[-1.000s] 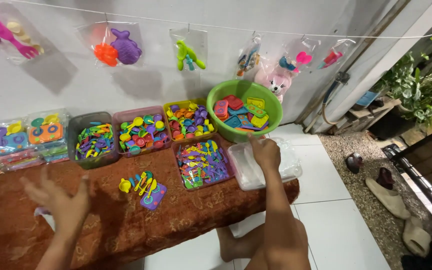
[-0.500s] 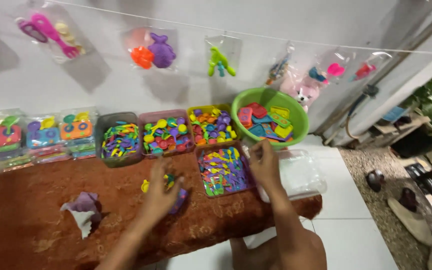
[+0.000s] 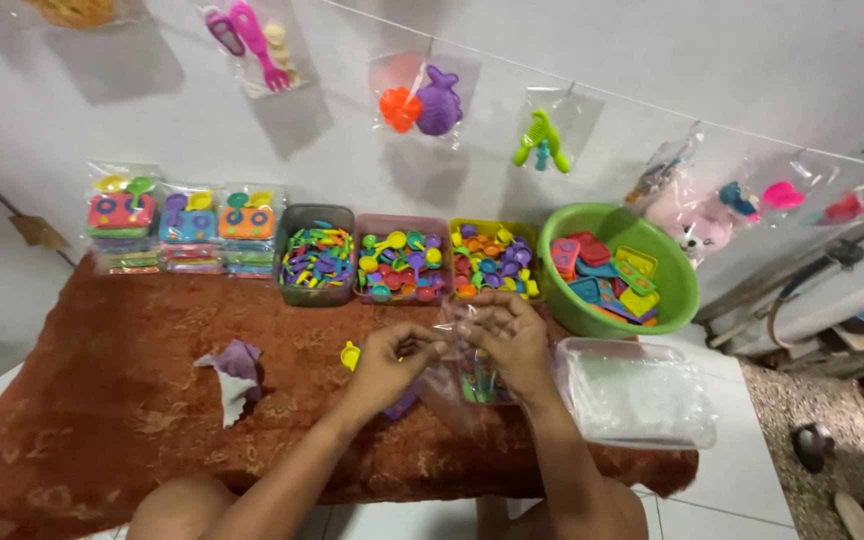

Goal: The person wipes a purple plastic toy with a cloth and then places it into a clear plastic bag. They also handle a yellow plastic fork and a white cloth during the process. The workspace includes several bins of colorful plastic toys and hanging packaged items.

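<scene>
My left hand [image 3: 390,362] and my right hand [image 3: 514,345] meet over the middle of the brown rug [image 3: 132,420]. Both pinch the top of a clear plastic bag [image 3: 449,388] that hangs between them. The bag partly covers a tray of small colourful toy pieces [image 3: 479,385] below my right hand. A small yellow toy piece [image 3: 350,355] lies just left of my left hand, and a purple piece [image 3: 401,405] shows under that wrist.
Three boxes of colourful toy pieces [image 3: 404,265] line the wall, with a green basin [image 3: 674,300] of flat toys to their right. A clear tub of plastic bags [image 3: 637,395] sits at the rug's right end. Packed toy sets [image 3: 187,228] stand far left. A purple scrap [image 3: 237,362] lies on the rug.
My left hand has come from the rug's left side to the centre and joined my right hand. Both now hold a clear bag. The view has shifted right.
</scene>
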